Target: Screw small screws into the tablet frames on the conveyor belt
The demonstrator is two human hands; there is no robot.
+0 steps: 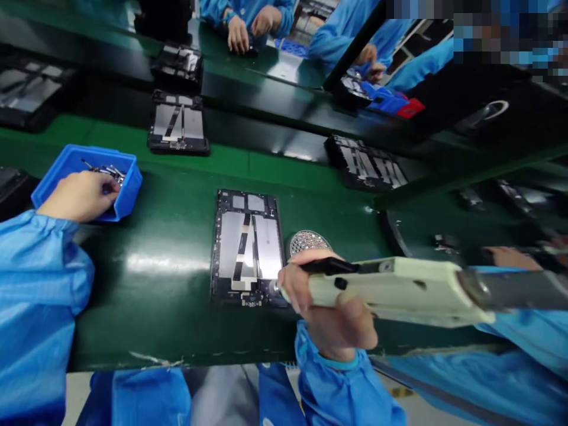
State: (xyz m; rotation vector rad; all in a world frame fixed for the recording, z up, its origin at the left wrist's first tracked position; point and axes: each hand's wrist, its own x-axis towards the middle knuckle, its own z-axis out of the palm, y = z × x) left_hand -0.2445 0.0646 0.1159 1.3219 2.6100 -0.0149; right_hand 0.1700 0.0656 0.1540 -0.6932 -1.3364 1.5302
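Note:
My left hand (82, 194) reaches into a blue plastic bin (71, 155) of small, slender metal-looking parts (110, 173). Its fingers are curled together among the parts, and what they pinch is hidden. A pale, cream-coloured electric screwdriver (399, 290) lies in my right hand (328, 313), fingers wrapped round its front end. The screwdriver's nose is at the lower right corner of an opened tablet (231, 242), which lies flat on the green bench with its silver batteries and ribbon cables showing. Behind my right hand stands a round dish of small screws (308, 241), partly covered.
Another opened tablet (178, 124) lies on the bright green strip beyond, with stacked tablets (366, 165) to the right. Co-workers in blue sleeves sit across the line, their hands (248, 29) at work. A sleeve (523, 337) is close at my right. The bench edge (213, 358) runs before me.

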